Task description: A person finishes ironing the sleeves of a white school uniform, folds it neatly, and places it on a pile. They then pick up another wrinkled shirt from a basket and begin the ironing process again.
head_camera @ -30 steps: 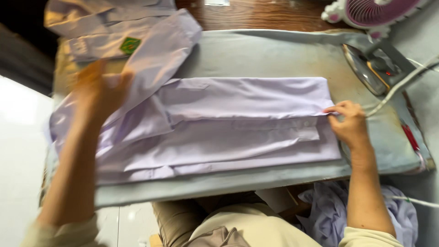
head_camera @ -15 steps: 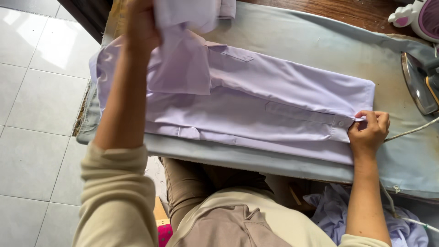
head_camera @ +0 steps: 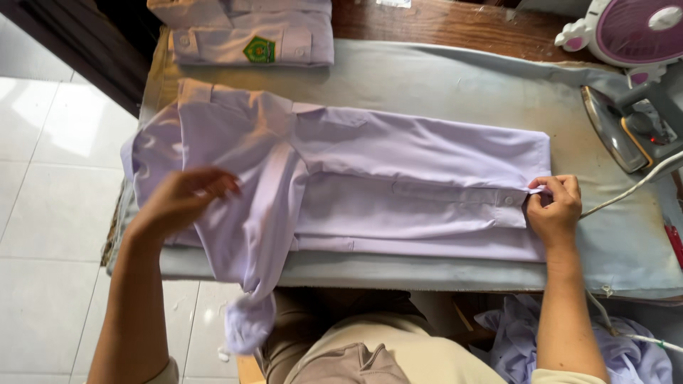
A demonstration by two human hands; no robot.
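Hands work the lilac shirt point(head_camera: 398, 185): right grip point(head_camera: 553, 210) pinches its hem (left point(head_camera: 186, 199) rests open-palmed on the sleeve).

The shirt point(head_camera: 398, 178) is plain pale lilac, with no pattern. The surface point(head_camera: 441, 85) wears a grey-blue cover over brown wood. The folded shirt point(head_camera: 242, 32) at the far edge is the same lilac with a green and yellow badge. The fan point(head_camera: 633, 32) is white and pink-purple. The iron point(head_camera: 619, 124) is grey and silver. The floor point(head_camera: 50, 213) is white tile.
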